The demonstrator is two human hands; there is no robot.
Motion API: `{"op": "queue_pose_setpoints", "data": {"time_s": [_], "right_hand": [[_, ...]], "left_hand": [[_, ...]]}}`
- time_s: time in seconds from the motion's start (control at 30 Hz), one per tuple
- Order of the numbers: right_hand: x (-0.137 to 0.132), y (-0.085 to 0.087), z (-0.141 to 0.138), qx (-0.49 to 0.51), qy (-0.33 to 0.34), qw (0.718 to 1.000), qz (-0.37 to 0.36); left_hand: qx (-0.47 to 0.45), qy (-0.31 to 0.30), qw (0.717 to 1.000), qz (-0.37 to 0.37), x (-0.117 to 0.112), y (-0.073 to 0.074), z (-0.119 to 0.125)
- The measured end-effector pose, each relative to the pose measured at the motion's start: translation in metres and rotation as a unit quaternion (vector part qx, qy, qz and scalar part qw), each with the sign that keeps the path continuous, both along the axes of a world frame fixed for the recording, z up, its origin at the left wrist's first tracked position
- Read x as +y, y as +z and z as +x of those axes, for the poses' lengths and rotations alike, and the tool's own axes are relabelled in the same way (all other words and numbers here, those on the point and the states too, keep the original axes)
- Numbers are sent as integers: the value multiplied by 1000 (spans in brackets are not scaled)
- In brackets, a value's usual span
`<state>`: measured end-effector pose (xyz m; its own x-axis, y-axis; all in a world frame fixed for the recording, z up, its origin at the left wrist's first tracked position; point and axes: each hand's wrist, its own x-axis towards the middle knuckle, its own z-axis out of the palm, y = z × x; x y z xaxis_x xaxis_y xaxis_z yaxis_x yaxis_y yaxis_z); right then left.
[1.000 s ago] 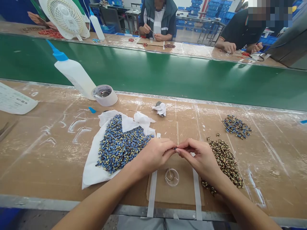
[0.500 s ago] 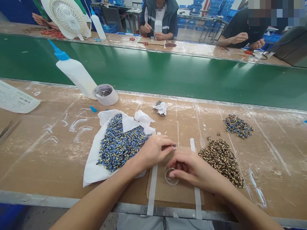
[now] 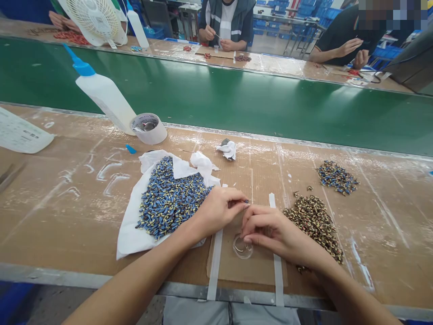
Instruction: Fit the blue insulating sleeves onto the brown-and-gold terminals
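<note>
My left hand [image 3: 219, 208] is closed in a pinch on a small blue piece [image 3: 246, 201], whose tip shows at the fingertips. Just to its right, my right hand [image 3: 270, 230] has its fingers drawn together; what they hold, if anything, I cannot make out. Below those fingertips a small clear cup [image 3: 242, 257] stands on a cardboard sheet [image 3: 250, 272] taped at both sides. Left of my hands, many blue and yellow pieces [image 3: 169, 198] lie heaped on white paper [image 3: 130, 239]. A pile of dark brown and cream pieces [image 3: 316, 225] lies beside my right forearm.
A smaller blue pile [image 3: 336, 177] lies farther right. Behind the paper stand a tape roll [image 3: 154, 135] and a blue-capped squeeze bottle [image 3: 104, 101]. Crumpled tissue [image 3: 228, 150] lies near the green belt [image 3: 203, 99]. Other people work across it, beside a white fan [image 3: 96, 20].
My right hand has moved up slightly from the clear cup, towards my left fingertips. My left hand keeps its pinch on the blue piece. The view has shifted a little.
</note>
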<state>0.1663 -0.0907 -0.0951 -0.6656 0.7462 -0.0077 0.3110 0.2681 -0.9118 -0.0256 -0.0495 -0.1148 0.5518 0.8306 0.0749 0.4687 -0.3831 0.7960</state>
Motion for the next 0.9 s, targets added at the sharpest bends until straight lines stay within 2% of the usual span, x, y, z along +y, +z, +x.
{"op": "queue_pose_setpoints", "data": {"time_s": [0.2, 0.27, 0.37, 0.43, 0.6, 0.9], "right_hand": [[0, -1, 7, 73, -113, 986, -101], [0, -2, 11, 105, -176, 975, -84], [2, -5, 14, 133, -288, 948, -18], [3, -8, 15, 126, -335, 934, 25], [3, -13, 13, 78, -351, 929, 85], [1, -17, 10, 31, -332, 935, 124]], "left_hand": [[-2, -6, 1000, 1, -2, 0, 1], [6, -15, 1000, 6, -3, 0, 2], [12, -22, 1000, 4, -5, -1, 4], [11, -18, 1000, 4, -5, -2, 5], [13, -22, 1000, 11, -5, -4, 6], [9, -24, 1000, 4, -5, -2, 5]]}}
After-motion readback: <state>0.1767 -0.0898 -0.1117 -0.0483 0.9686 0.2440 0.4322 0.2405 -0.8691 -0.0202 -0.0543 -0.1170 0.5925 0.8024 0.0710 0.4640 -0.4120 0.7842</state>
